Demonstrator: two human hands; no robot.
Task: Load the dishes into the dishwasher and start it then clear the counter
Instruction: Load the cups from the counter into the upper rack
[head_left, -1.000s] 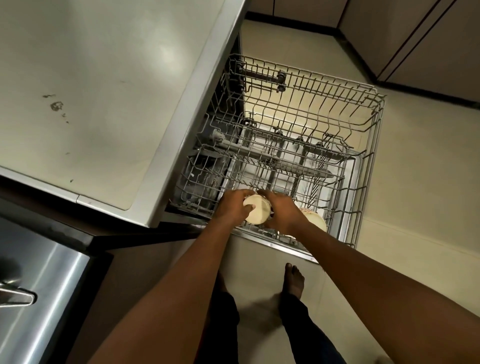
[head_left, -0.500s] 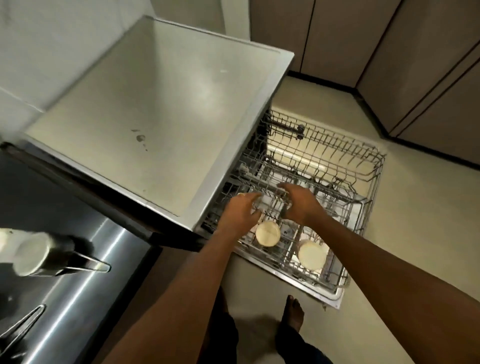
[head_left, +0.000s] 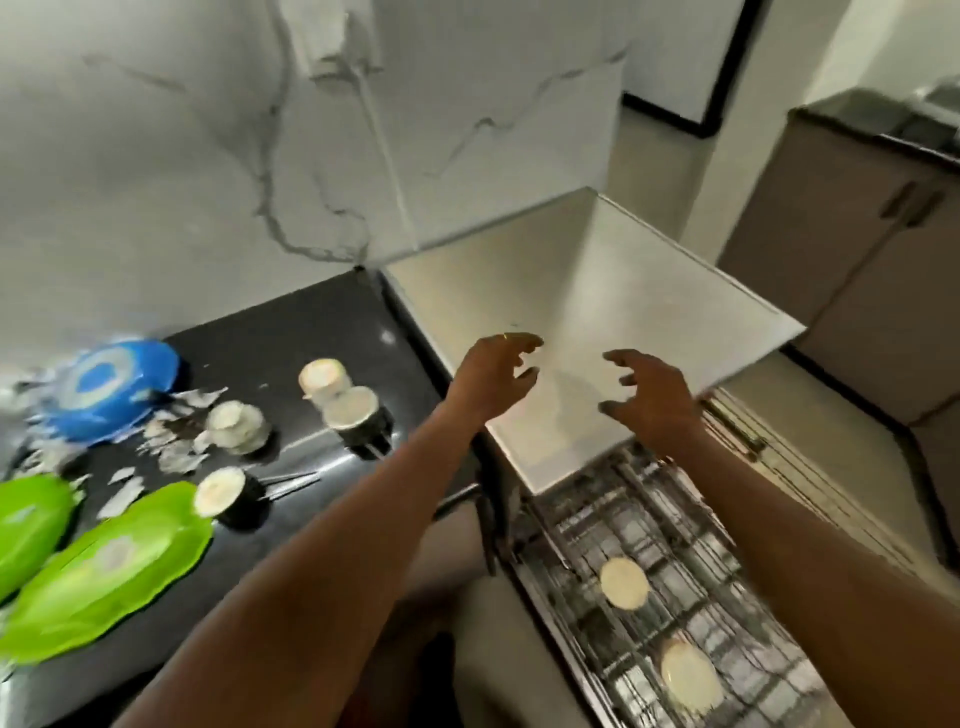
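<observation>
Counter (head_left: 291, 332) now in view; both hands have left the rack (head_left: 675, 582).

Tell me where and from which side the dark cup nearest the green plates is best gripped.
The dark cup stands upright on the black counter, mouth up, beside the green plate. Utensils lie against its right side, so a grip around the wall from above and the front looks best. The left hand, empty and open, is nearer; blur hides any handle.
</observation>
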